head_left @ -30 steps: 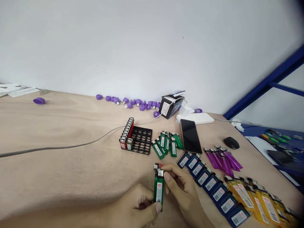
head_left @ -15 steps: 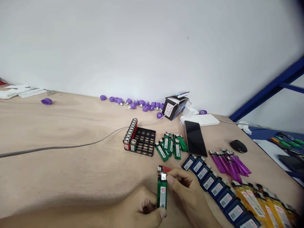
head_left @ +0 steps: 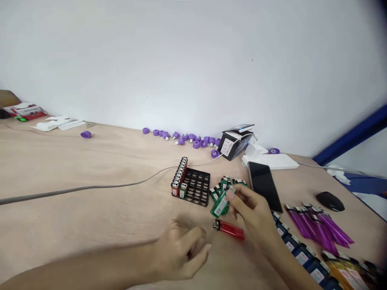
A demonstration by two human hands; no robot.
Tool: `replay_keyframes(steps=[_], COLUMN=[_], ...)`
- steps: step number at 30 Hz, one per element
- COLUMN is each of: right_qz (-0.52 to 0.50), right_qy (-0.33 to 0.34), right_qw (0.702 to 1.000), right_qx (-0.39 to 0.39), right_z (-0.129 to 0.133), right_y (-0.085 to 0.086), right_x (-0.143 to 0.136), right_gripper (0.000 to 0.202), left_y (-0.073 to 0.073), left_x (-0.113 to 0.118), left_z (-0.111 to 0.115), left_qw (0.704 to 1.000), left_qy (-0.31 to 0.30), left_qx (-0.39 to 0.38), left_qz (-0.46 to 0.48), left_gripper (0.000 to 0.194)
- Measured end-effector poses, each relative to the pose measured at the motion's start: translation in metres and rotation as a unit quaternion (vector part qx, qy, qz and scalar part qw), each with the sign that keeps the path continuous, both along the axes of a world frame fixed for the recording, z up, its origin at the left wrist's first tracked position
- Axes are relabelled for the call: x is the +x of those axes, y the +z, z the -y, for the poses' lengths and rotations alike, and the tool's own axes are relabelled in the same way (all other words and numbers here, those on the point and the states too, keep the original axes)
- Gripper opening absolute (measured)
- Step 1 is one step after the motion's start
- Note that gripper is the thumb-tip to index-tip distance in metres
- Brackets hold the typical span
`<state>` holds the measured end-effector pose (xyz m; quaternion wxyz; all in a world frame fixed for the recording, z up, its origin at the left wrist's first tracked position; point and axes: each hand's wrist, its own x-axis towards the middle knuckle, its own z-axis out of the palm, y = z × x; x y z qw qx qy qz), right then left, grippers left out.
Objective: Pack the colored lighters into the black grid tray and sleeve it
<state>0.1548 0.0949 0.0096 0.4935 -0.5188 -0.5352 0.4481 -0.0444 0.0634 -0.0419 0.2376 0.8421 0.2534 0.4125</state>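
My right hand (head_left: 252, 211) pinches a green lighter (head_left: 220, 206) near its metal top, tilted, over the pile of green lighters (head_left: 225, 182). Nothing shows in my left hand (head_left: 184, 249), which is loosely curled above the table with its thumb and forefinger apart. Between my hands and a little beyond lies a red lighter (head_left: 231, 230). A black grid tray (head_left: 199, 185) stands further off; red lighters (head_left: 180, 171) are upright along its left column, and one green lighter (head_left: 183, 191) stands at the near end beside them.
Blue lighters (head_left: 302, 255), purple lighters (head_left: 320, 225) and yellow lighters (head_left: 347, 274) lie at right. A phone (head_left: 264, 185), a mouse (head_left: 330, 201), a power strip (head_left: 272, 161) and a black box (head_left: 234, 143) sit beyond. Purple caps (head_left: 196, 144) line the wall; a cable (head_left: 99, 187) crosses the table.
My left hand has let go of the green lighter. My right hand has carried it forward, toward the green pile, and tilted it. The view has swung left.
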Motion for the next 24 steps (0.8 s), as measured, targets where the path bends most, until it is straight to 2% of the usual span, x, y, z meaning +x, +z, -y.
replay_keyframes(steps=[1, 2, 4, 6, 12, 20, 24], right_qz=[0.031, 0.06, 0.093, 0.112, 0.145, 0.195, 0.23], right_qy=[0.013, 0.02, 0.039, 0.06, 0.087, 0.116, 0.159], right_qw=[0.999, 0.998, 0.994, 0.991, 0.985, 0.972, 0.957], right_qx=[0.015, 0.032, 0.042, 0.031, 0.039, 0.06, 0.08], right_z=[-0.011, -0.022, -0.042, -0.057, -0.07, -0.067, -0.066], right_y=[0.005, 0.008, 0.01, 0.005, -0.014, -0.017, -0.014], right_x=[-0.003, -0.008, -0.02, -0.033, -0.061, -0.062, -0.058], right_gripper=[0.029, 0.027, 0.023, 0.023, 0.024, 0.02, 0.016], left_y=[-0.002, -0.004, -0.006, -0.005, -0.004, -0.003, -0.003], left_x=[-0.005, -0.011, -0.02, -0.026, -0.034, -0.041, -0.041], left_z=[-0.005, -0.009, -0.016, -0.022, -0.038, -0.04, -0.041], left_qw=[0.998, 0.995, 0.989, 0.985, 0.973, 0.966, 0.968], left_qy=[0.015, 0.037, 0.088, 0.128, 0.19, 0.184, 0.181], left_qx=[0.056, 0.09, 0.101, 0.083, 0.071, 0.076, 0.059], left_qz=[-0.014, -0.032, -0.064, -0.082, -0.111, -0.164, -0.164], left_gripper=[0.011, 0.026, 0.05, 0.06, 0.062, 0.052, 0.05])
